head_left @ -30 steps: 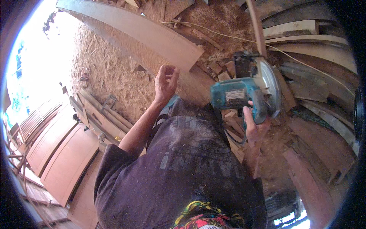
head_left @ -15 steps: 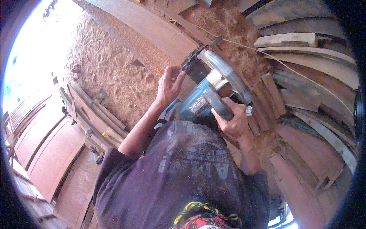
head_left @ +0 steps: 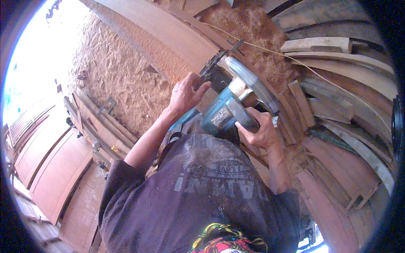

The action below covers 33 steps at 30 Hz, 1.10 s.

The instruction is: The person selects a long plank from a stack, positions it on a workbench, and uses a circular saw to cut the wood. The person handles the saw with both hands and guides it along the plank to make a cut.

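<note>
My right hand (head_left: pixel 260 128) is wrapped round the dark rear handle of a teal circular saw (head_left: pixel 225 111). The saw's metal base and guard rest over the near end of a long reddish-brown board (head_left: pixel 168 31), which runs away to the upper left. Just left of the saw's base is my left hand (head_left: pixel 185 95). Its fingers curl inward and its thumb points toward the base; whatever lies under the fingers is hidden. Sawdust covers the board's left strip.
A thin pale cord (head_left: pixel 257 45) crosses to the right, over heaps of sawdust. Many planks (head_left: pixel 318 44) are stacked along the right side. More boards (head_left: pixel 105 122) lie at the left, near large reddish panels (head_left: pixel 59 173). Shavings cover the ground (head_left: pixel 114 71).
My left hand has shifted slightly left, and its thumb now reaches further toward the saw's base. The saw and my right hand stay almost in place.
</note>
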Available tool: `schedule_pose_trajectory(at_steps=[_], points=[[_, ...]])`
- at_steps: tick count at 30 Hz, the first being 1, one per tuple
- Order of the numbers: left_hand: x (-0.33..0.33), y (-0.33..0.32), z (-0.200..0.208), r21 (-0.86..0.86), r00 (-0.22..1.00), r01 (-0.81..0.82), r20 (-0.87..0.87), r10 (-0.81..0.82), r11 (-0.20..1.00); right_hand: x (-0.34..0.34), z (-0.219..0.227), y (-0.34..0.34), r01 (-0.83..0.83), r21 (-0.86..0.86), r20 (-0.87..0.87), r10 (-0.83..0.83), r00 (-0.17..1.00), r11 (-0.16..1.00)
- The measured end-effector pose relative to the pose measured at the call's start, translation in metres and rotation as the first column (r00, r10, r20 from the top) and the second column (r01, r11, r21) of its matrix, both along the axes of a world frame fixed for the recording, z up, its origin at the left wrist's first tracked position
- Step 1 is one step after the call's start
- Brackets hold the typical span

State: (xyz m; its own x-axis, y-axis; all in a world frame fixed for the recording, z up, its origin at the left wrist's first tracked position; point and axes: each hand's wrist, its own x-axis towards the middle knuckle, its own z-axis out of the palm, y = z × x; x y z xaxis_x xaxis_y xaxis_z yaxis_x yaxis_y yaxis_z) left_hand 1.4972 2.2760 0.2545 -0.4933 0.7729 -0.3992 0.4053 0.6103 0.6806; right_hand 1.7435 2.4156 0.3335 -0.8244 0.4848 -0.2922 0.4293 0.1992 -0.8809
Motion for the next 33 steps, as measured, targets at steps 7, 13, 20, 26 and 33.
schedule_pose_trajectory(at_steps=[7,13,20,26,33], points=[[-0.010,0.014,0.014,-0.126,0.985,0.104,-0.127,-0.120,0.987,0.004,-0.007,-0.008,0.027,-0.086,-0.036,-0.030,0.999,0.996],[-0.004,0.017,0.015,0.014,0.950,0.138,-0.286,-0.128,0.990,0.005,-0.007,-0.010,0.035,-0.053,0.004,-0.035,0.999,0.998],[-0.015,0.047,0.027,-0.309,0.862,0.350,-0.262,-0.433,0.884,-0.002,0.002,-0.012,0.079,-0.002,-0.017,-0.079,0.997,0.997],[-0.005,0.050,0.036,-0.399,0.897,0.269,-0.228,-0.379,0.877,0.004,0.004,-0.015,0.111,0.016,0.025,-0.112,0.993,0.994],[0.003,0.088,0.077,0.321,0.974,0.209,-0.150,-0.168,0.924,0.012,-0.005,-0.020,0.013,0.067,0.108,-0.020,0.994,0.998]])
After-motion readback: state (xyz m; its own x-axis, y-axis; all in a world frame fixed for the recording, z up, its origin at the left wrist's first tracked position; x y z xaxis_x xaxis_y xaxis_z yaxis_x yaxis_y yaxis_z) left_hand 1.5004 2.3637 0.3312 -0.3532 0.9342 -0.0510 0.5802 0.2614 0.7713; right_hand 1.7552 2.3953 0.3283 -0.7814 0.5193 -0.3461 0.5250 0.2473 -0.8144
